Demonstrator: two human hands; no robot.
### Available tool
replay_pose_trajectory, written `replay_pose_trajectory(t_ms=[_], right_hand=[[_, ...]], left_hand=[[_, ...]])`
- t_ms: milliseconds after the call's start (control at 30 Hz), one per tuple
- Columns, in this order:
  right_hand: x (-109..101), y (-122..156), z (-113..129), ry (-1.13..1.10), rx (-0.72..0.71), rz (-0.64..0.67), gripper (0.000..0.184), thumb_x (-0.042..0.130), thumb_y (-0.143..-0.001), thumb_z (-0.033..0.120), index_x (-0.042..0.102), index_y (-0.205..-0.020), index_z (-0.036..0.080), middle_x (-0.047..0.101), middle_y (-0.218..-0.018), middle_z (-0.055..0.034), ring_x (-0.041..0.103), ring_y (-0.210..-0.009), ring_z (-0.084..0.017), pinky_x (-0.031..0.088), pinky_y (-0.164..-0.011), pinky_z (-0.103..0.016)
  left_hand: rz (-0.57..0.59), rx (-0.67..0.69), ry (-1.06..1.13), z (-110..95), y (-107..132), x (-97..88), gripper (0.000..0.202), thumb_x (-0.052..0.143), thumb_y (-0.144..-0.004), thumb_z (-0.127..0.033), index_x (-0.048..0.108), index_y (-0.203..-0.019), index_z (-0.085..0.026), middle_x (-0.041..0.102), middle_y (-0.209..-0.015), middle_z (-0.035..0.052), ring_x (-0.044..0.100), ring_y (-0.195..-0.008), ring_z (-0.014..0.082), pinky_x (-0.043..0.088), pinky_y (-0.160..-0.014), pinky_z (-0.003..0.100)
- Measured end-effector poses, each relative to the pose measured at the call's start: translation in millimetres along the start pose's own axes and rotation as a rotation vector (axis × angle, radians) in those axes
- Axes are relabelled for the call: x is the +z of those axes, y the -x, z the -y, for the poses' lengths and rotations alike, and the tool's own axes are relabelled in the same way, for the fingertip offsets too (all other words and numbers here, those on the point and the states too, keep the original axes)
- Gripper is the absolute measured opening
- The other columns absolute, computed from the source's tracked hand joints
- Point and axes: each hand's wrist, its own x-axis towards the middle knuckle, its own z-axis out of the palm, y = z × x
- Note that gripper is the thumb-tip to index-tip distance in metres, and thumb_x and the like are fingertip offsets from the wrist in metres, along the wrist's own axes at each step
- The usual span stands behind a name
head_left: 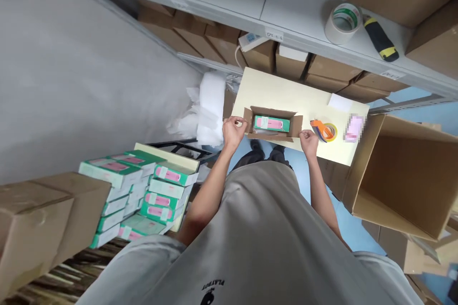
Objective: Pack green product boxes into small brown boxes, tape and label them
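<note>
An opened cardboard box [274, 139] sits at the near edge of the pale yellow table, its flaps spread outward. Inside lies a green and pink product box [270, 124] with a white label. At the left end, my left hand [234, 133] has its fingers closed on the box's flap. My right hand [309, 143] pinches the flap at the opposite end, near its corner. Just right of that hand, an orange tape dispenser [318, 129] with a yellow roll rests on the table.
A large open carton [408, 176] stands right of the table [282, 90]. Green and pink boxes [118, 167] are stacked at left. White wrapping material [212, 105] stands beside the wall. On the shelf ahead lie a tape roll [338, 33] and a black-yellow cutter [379, 38].
</note>
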Motion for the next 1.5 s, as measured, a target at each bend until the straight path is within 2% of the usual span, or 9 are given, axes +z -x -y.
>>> replay_pose_trajectory(t_ms=[167,333,533,700,800,1000,1167,1333,1500], right_hand=[[8,23,12,0.012,-0.082,0.023,0.019,0.065,-0.079,0.04,0.074,-0.081,0.023,0.075,-0.072,-0.0049,0.069,-0.075,-0.026,0.059,-0.08,-0.039],[42,62,35,0.036,-0.244,0.084,0.025,0.064,-0.081,0.046,0.073,-0.082,0.023,0.079,-0.081,-0.0076,0.071,-0.08,-0.026,0.06,-0.087,-0.041],[117,138,74,0.02,-0.444,0.206,0.032,0.063,-0.078,0.052,0.074,-0.082,0.022,0.078,-0.083,-0.0076,0.068,-0.078,-0.024,0.06,-0.081,-0.04],[198,214,115,0.035,-0.59,0.348,0.034,0.067,-0.079,0.054,0.075,-0.083,0.021,0.077,-0.081,-0.0071,0.067,-0.077,-0.024,0.06,-0.079,-0.041],[249,263,135,0.09,-0.69,0.465,0.035,0.067,-0.08,0.054,0.076,-0.084,0.021,0.077,-0.08,-0.0069,0.067,-0.075,-0.024,0.059,-0.08,-0.041],[331,351,157,0.226,-0.889,0.673,0.031,0.063,-0.084,0.051,0.075,-0.082,0.022,0.08,-0.081,-0.0086,0.071,-0.078,-0.026,0.059,-0.084,-0.041],[381,396,167,0.348,-0.983,0.776,0.029,0.064,-0.089,0.049,0.075,-0.084,0.023,0.081,-0.082,-0.0088,0.073,-0.079,-0.026,0.059,-0.084,-0.04],[409,419,175,0.382,-0.986,0.875,0.035,0.061,-0.09,0.055,0.074,-0.087,0.023,0.082,-0.086,-0.0101,0.074,-0.081,-0.027,0.058,-0.085,-0.04],[415,421,184,0.445,-0.97,0.885,0.027,0.064,-0.086,0.05,0.073,-0.083,0.025,0.08,-0.079,-0.0066,0.074,-0.077,-0.027,0.058,-0.085,-0.041]], left_hand=[[-0.041,-0.057,0.073,27,33,-26.9,0.01,0.073,-0.092,-0.027,0.073,-0.082,-0.025,0.082,-0.099,0.0086,0.074,-0.102,0.0308,0.057,-0.107,0.046],[-0.188,-0.079,0.189,85,77,-77.8,0.009,0.075,-0.091,-0.026,0.075,-0.082,-0.025,0.082,-0.096,0.006,0.075,-0.099,0.0288,0.058,-0.103,0.044],[-0.378,-0.151,0.406,186,152,-162.0,0.007,0.077,-0.092,-0.027,0.076,-0.086,-0.024,0.08,-0.095,0.0028,0.073,-0.085,0.0214,0.061,-0.09,0.037],[-0.534,-0.173,0.482,273,223,-231.8,0.008,0.077,-0.092,-0.026,0.076,-0.086,-0.023,0.078,-0.093,0.0024,0.07,-0.079,0.018,0.059,-0.08,0.033],[-0.654,-0.239,0.499,320,264,-260.5,0.011,0.076,-0.093,-0.028,0.074,-0.083,-0.023,0.076,-0.09,0.0021,0.068,-0.076,0.0173,0.057,-0.076,0.033],[-0.854,-0.512,0.513,393,328,-279.1,0.01,0.075,-0.092,-0.028,0.074,-0.083,-0.023,0.075,-0.09,0.0019,0.068,-0.077,0.0172,0.058,-0.077,0.031],[-0.938,-0.669,0.535,430,346,-282.0,0.011,0.075,-0.093,-0.031,0.076,-0.085,-0.023,0.077,-0.093,0.0021,0.07,-0.078,0.017,0.057,-0.076,0.03],[-0.962,-0.747,0.588,448,346,-284.5,0.009,0.075,-0.091,-0.028,0.074,-0.084,-0.023,0.077,-0.091,0.003,0.072,-0.079,0.0178,0.058,-0.076,0.029],[-0.976,-0.902,0.6,455,347,-283.0,0.007,0.073,-0.091,-0.03,0.072,-0.086,-0.025,0.077,-0.081,0.0006,0.073,-0.077,0.0205,0.059,-0.079,0.032]])
